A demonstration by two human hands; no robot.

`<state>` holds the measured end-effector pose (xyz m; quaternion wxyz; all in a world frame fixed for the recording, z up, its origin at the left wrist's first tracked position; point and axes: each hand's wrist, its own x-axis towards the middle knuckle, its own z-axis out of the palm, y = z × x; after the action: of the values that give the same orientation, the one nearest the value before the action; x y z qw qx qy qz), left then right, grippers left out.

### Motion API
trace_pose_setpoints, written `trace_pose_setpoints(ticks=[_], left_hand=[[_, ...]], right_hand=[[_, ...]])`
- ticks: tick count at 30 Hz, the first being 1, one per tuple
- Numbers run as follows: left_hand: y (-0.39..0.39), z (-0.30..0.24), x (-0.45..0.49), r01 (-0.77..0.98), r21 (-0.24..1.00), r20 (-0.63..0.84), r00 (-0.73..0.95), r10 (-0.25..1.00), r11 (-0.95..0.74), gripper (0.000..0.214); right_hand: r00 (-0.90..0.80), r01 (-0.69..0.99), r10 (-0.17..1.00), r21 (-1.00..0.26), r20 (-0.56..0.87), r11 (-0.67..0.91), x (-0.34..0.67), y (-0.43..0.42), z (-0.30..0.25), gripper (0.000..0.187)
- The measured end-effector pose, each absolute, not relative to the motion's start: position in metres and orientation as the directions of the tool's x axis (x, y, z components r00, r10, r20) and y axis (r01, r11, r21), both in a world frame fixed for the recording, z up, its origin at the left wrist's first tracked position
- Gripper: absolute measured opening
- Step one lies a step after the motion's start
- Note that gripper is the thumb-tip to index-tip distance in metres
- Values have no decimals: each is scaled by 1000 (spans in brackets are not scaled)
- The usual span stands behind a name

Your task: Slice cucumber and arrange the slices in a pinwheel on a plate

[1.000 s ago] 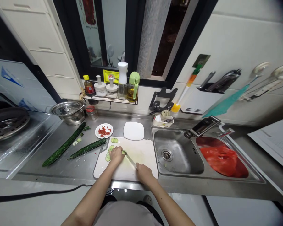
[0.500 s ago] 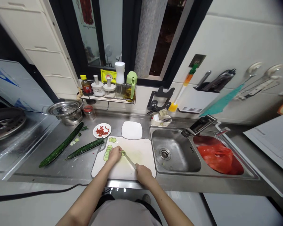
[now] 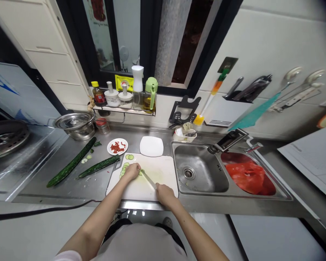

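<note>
My right hand (image 3: 165, 195) is wrapped around the handle of a knife (image 3: 149, 179), whose blade slants up and left across the white cutting board (image 3: 163, 168). At the blade's tip is a small cucumber slice (image 3: 142, 171). My left hand (image 3: 133, 171) has its fingers pinched beside that slice and appears to hold cucumber, mostly hidden by the fingers. A row of pale green cucumber slices (image 3: 124, 169) lies left of this hand, partly covered by it. Two more slices (image 3: 129, 157) rest at the board's upper left corner.
Two cucumbers, a longer one (image 3: 73, 163) and a shorter one (image 3: 99, 166), lie left of the board. Behind it stand a plate of red bits (image 3: 110, 142) and a white plate (image 3: 151, 146). A double sink (image 3: 203, 166) is on the right, a lidded steel pot (image 3: 83, 132) back left.
The knife tip and the slice beside it have shifted slightly, and the slice now shows more edge-on. Both hands stay nearly in place; the whole view has tilted a little.
</note>
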<state>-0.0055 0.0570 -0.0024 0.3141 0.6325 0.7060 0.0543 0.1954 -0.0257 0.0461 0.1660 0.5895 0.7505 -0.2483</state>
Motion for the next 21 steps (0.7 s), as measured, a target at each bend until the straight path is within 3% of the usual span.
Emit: trace_pose_setpoints(ticks=[21], left_hand=[[57, -1, -5, 860, 464, -390, -18, 921, 214, 22]], right_hand=[[-248, 967, 805, -192, -539, 169, 189, -25, 48, 34]])
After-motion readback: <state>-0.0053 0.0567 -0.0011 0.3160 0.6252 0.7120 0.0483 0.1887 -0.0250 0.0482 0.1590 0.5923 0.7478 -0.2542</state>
